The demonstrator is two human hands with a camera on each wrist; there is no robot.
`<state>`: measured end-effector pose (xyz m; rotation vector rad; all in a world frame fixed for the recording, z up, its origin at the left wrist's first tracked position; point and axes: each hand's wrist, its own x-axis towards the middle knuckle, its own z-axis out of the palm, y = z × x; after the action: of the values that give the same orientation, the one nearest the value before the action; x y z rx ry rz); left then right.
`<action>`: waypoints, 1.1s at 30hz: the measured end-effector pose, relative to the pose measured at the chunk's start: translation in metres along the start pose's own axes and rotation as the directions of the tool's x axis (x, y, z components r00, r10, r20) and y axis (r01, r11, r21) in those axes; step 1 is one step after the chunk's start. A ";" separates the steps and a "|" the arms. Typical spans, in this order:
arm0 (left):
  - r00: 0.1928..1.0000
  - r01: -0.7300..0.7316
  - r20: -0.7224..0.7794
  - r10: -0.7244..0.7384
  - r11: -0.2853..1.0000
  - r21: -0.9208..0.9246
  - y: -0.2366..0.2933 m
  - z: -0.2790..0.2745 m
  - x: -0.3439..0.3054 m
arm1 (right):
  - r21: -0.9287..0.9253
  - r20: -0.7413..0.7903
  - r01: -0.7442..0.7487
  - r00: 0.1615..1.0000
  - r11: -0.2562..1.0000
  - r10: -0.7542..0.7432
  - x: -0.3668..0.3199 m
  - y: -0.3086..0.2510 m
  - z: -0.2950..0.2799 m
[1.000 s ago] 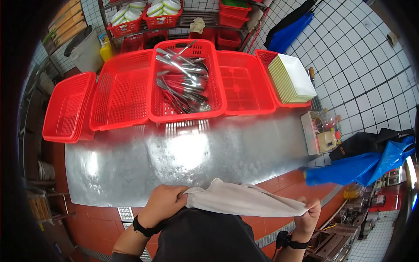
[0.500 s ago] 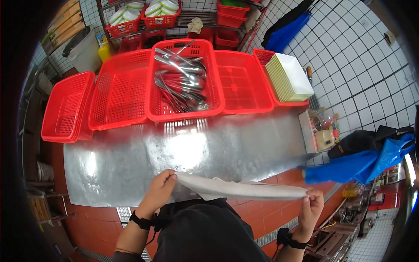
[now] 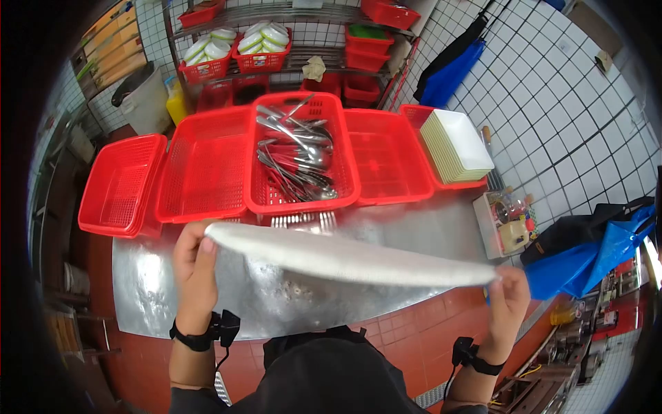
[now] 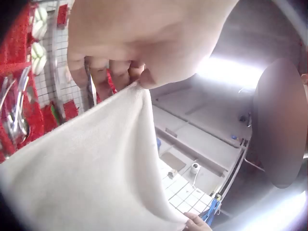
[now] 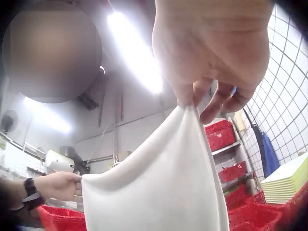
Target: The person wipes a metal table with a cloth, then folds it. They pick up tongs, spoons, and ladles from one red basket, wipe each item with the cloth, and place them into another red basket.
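A white cloth (image 3: 345, 259) is stretched between two hands above the steel tabletop (image 3: 276, 307).

The left hand (image 3: 195, 265) pinches one corner of the cloth between thumb and curled fingers, and the right hand (image 3: 512, 295) pinches the opposite corner in the same way. The cloth hangs in the air between them. Its long side runs from one hand across to the other, so each hand is at its own end and neither is nearer. Beyond the hands, a red basket (image 3: 296, 206) with metal cutlery (image 3: 296, 159) stands on the tabletop.
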<state>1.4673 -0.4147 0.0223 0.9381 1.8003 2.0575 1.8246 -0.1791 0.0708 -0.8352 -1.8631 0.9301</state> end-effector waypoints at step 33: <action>0.934 -0.043 0.293 -0.202 0.752 0.657 -0.246 0.028 -0.108 | -0.428 0.524 -0.412 0.612 0.804 0.592 -0.105 0.309 0.127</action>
<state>1.5124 -0.4041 -0.2441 1.2616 2.3281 1.0720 1.8071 -0.1464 -0.2774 -1.4015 -2.4333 1.4857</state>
